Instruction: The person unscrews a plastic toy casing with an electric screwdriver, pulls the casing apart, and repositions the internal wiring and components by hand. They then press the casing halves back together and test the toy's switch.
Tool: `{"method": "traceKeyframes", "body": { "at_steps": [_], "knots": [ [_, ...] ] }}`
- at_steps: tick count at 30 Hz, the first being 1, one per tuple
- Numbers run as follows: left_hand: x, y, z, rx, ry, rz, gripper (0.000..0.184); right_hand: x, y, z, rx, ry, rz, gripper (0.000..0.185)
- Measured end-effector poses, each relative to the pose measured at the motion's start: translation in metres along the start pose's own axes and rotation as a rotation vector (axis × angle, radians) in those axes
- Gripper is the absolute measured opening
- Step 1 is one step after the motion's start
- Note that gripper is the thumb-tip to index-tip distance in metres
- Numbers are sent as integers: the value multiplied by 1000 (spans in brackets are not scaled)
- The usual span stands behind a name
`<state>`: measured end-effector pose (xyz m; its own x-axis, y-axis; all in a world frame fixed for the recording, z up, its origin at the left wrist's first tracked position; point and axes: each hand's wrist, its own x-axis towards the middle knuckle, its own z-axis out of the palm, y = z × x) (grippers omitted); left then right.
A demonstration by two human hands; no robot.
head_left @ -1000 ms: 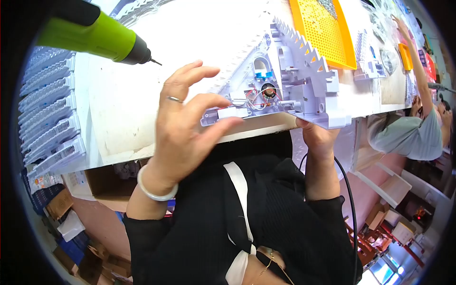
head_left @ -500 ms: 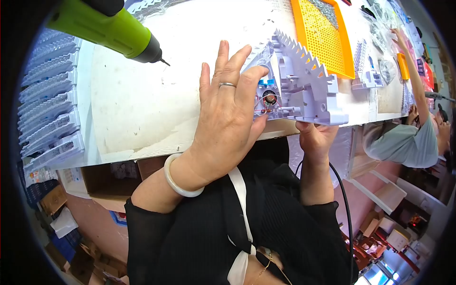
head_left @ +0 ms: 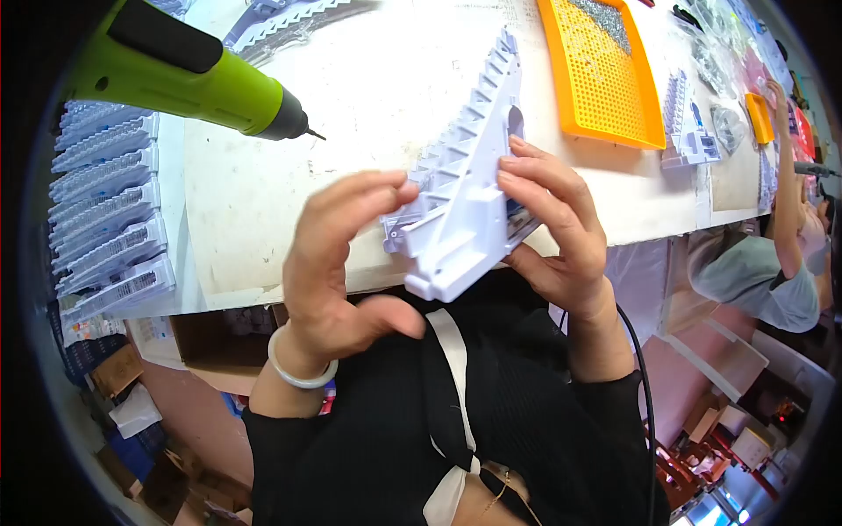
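Note:
A pale lilac plastic housing (head_left: 469, 197) with a toothed, stepped edge is held tilted above the front of the table. My right hand (head_left: 566, 219) grips it from the right, fingers on its side and thumb underneath. My left hand (head_left: 338, 254) is open at its left side, thumb and fingers spread; whether the fingertips touch the stepped edge I cannot tell. The housing's inner parts are mostly hidden, turned toward my right palm. Up and to the left hangs a green electric screwdriver (head_left: 193, 83), its thin bit pointing down and right.
Similar toothed housings (head_left: 110, 210) are stacked along the table's left side. A yellow perforated tray (head_left: 605, 88) with small metal screws stands at the back right. Another housing (head_left: 688, 123) lies beyond it. A co-worker (head_left: 763, 272) sits at the far right. A black cable (head_left: 645, 394) hangs beside my right arm.
The housing has been turned over, so its open inside with the round, wired part no longer shows. My left hand has moved off it to the left and opened. My right hand has shifted higher on it.

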<state>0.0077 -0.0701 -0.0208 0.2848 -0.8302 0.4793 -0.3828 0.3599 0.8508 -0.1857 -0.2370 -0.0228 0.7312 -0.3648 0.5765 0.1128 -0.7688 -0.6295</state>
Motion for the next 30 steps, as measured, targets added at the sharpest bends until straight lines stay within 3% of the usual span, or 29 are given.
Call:
{"method": "traceKeyframes", "body": {
  "at_steps": [1,4,5,7,9,15,30],
  "knots": [
    [-7,0,-4,146,-53,56,93,-1,-1,1,-7,3,-1,68],
    [-20,-9,9,-4,77,-17,77,-5,-4,1,15,50,39,67],
    [-14,-12,1,42,41,-43,69,-8,-1,-4,74,76,77,67],
    [7,0,-6,356,-90,-42,28,-17,2,-7,318,197,271,69],
    [27,7,3,498,-154,81,20,-24,0,-5,557,320,462,67],
    [50,11,37,702,-400,155,16,-27,3,5,726,415,496,58],
    [63,11,53,836,-566,128,12,-37,12,9,787,441,453,60]
  ]
}}
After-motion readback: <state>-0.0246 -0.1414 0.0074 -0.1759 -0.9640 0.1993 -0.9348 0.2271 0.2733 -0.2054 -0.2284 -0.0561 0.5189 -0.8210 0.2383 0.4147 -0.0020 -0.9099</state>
